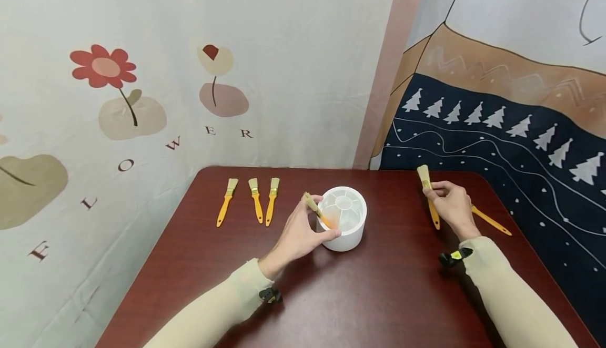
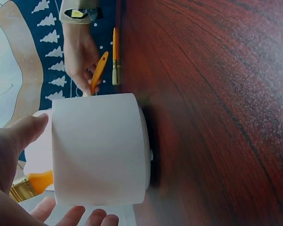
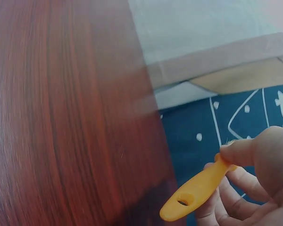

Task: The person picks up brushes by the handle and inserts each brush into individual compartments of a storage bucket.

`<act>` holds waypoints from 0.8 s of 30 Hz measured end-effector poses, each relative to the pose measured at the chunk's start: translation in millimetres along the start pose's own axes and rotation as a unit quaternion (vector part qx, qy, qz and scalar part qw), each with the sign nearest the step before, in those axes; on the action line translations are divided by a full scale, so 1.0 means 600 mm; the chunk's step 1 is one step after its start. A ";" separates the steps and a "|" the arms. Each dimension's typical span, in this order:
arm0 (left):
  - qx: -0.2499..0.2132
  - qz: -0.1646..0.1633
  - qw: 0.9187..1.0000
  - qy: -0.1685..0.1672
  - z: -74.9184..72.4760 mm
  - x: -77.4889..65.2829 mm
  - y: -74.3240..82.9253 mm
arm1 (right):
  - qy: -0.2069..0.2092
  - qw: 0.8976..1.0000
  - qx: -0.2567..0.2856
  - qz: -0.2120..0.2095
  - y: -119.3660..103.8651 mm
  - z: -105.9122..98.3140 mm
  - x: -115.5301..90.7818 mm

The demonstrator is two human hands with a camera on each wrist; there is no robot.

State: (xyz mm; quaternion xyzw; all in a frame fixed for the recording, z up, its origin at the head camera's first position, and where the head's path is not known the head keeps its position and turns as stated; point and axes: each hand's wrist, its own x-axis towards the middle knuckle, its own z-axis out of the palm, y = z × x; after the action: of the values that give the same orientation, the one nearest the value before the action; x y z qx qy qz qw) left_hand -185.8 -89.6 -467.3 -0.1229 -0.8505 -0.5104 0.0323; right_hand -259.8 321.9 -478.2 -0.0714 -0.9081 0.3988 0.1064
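Note:
A white round container (image 1: 347,240) with a divided inside stands near the middle of the table's far half. My left hand (image 1: 303,232) is at its left rim, thumb over the front edge and fingers spread along the side. Between thumb and fingers, a paintbrush (image 1: 313,205) with a yellow handle tilts into the container, bristles up; its handle is blurred. On the right, my right hand (image 1: 452,206) pinches another paintbrush (image 1: 424,177) near the top of its yellow handle (image 3: 198,193), bristles pointing up and away. A further paintbrush (image 1: 492,221) lies partly hidden behind that hand.
Three yellow-handled paintbrushes (image 1: 227,203) lie on the left of the dark red table (image 1: 369,295), bristles toward the back. Printed curtains (image 1: 293,74) hang behind the table's far edge and along its right side.

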 end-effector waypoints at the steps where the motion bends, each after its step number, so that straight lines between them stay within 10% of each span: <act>1: 0.003 0.000 1.000 0.001 0.000 0.000 0.000 | -0.001 1.000 0.007 0.000 -0.004 0.001 -0.002; 24: -0.008 -0.012 1.000 -0.015 -0.003 0.001 -0.009 | -0.018 0.991 0.131 -0.027 -0.102 -0.004 -0.069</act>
State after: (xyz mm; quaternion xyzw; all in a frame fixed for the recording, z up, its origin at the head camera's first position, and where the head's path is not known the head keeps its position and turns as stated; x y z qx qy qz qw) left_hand -187.9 -93.5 -471.0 -0.1201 -0.8484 -0.5154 0.0125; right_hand -221.7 273.7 -436.8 -0.0247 -0.8511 0.5128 0.1093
